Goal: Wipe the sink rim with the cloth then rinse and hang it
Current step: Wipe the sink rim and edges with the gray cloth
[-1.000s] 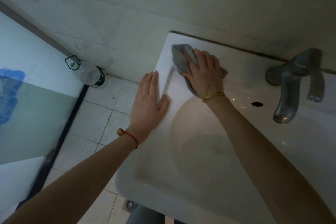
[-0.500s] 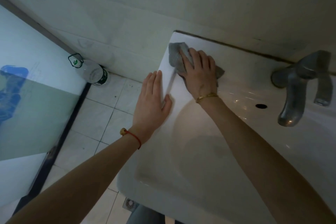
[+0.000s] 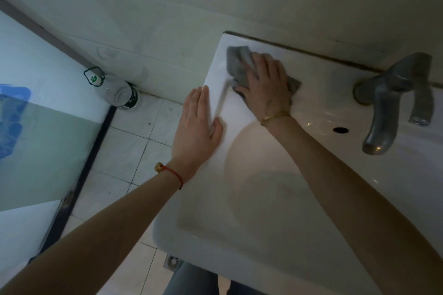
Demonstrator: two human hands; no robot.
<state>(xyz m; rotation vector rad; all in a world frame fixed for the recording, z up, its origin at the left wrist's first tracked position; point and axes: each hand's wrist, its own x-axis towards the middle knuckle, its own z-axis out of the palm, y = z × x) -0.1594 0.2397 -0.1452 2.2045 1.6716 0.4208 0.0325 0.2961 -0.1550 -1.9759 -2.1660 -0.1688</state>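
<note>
From the head camera, I am seeing my right hand [image 3: 266,84] pressing flat on the grey cloth [image 3: 239,64], fingers spread over it, at the far left corner of the sink [image 3: 239,246] rim. Most of the cloth is lying hidden under the palm; only its far end and one corner by the little finger are showing. My left hand [image 3: 196,124] is resting open and flat on the left rim, holding nothing, thumb just beside the basin. The tap [image 3: 393,98] is standing well to the right. A bottle [image 3: 115,90] is sitting on the floor by the wall. The sink's right side is running out of frame.
</note>
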